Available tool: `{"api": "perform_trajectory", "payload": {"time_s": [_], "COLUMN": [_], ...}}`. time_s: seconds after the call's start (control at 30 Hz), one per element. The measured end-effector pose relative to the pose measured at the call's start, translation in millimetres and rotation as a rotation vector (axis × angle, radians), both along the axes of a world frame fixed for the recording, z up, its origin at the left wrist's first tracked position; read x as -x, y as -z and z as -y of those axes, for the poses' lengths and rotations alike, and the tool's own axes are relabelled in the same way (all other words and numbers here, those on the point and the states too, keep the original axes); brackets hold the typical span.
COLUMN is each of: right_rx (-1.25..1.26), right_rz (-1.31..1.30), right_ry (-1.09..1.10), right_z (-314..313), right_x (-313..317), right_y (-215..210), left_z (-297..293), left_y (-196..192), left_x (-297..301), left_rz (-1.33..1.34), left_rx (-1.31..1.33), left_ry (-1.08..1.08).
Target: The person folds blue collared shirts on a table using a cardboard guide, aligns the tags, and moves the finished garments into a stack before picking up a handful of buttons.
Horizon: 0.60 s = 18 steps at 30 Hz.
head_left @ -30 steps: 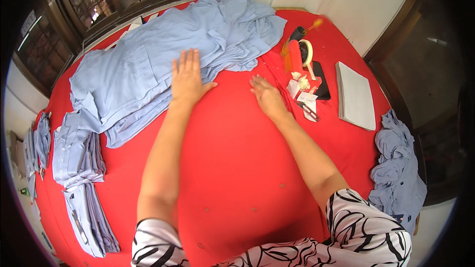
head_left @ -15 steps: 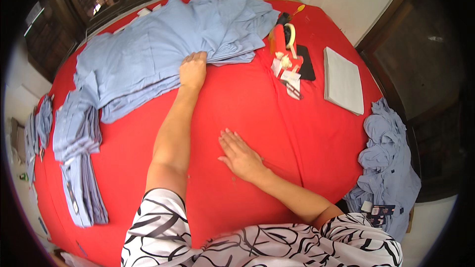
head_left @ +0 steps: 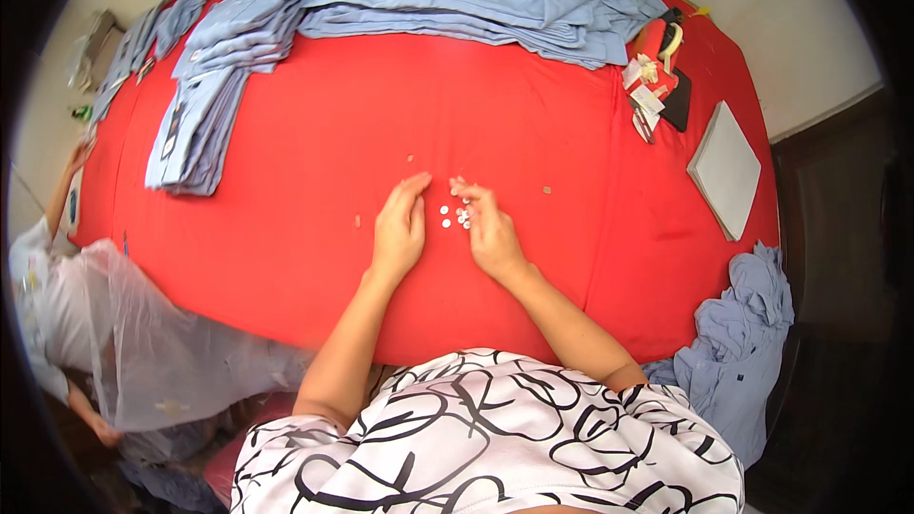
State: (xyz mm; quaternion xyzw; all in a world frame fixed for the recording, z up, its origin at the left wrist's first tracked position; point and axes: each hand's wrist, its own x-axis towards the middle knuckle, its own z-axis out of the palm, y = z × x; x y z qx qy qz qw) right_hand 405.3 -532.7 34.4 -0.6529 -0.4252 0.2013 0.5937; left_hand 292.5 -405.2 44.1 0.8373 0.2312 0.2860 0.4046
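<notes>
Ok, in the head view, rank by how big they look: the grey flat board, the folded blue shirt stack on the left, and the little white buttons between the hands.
1. Folded blue shirt stack
2. Grey flat board
3. White buttons, smallest by far

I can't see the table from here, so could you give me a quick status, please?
Left hand and right hand flat on red cloth. Small white buttons between them. Nothing in the way.

My one view comes from the head camera, looking steeply down from above the red counter (head_left: 286,228), close over my own forearms entering from the lower edge. Its fisheye bends the counter's edges toward the rim.
</notes>
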Motion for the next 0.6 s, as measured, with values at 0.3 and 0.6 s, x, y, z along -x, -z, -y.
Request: {"api": "perform_trajectory", "payload": {"time_s": [0.3,0.6], "right_rx": [-0.111,-0.105], "right_rz": [-0.469,-0.897], "right_ry": [-0.049,-0.126], "right_z": [1,-1], "right_x": [-23,-59], "right_y": [-6,-12], "left_z": [31,28], "left_y": [1,5], "left_x": [22,-7], "left_rz": [-0.174,-0.115], "left_rx": [-0.408,-0.378], "left_ry": [-0.049,-0.195]}}
